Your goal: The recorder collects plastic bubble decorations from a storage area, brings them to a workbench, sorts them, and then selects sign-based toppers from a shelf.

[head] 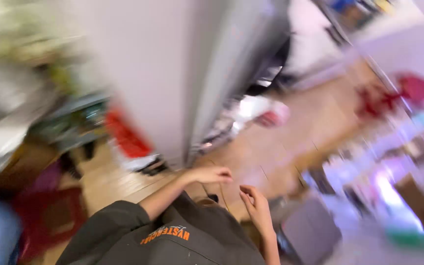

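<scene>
A tall white panel [172, 73] was seen upright, its long axis vertical, above a wooden floor [271, 142]. A red package [126, 135] was blurred beside it. The left hand [212, 174] was loosely curled near its base; the right hand [257, 206] was half open, empty.

Single head view, tilted hard and motion-blurred. It looks down over the person's own dark top [182, 240] at lower centre, close to the lens. Wooden floor [271, 142] fills mid frame, white wall panel [163, 64] upper centre. No second view to overlap with.
</scene>
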